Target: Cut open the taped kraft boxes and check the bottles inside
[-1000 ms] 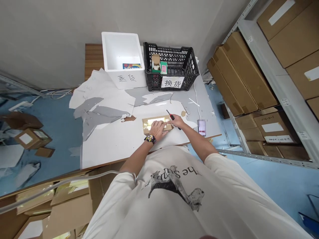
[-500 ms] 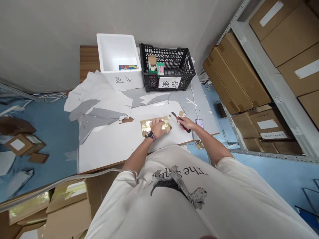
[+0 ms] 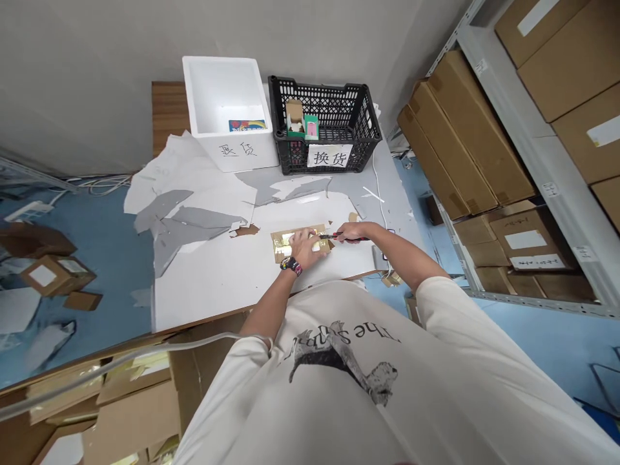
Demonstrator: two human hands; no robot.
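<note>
A small cardboard package [image 3: 281, 248] wrapped in shiny yellowish tape lies on the white-covered table [image 3: 203, 284]. My left hand [image 3: 304, 248] rests flat on top of it, fingers spread. My right hand [image 3: 349, 232] is closed round a red and black utility knife [image 3: 357, 239], just right of the package. The knife's blade points left and reaches the package's right end, close to my left fingers. Whether the blade is in the cardboard is too small to tell.
Behind the package stand a white foam box [image 3: 237, 152] and a black crate [image 3: 329, 169] with small boxes inside. Torn paper [image 3: 203, 219] covers the table's left part. A phone [image 3: 380, 257] lies by my right forearm. Shelves with cartons [image 3: 465, 135] rise at the right.
My right hand has moved left with the knife, bringing the blade from beside the package to its right end. My left hand has stayed on the package.
</note>
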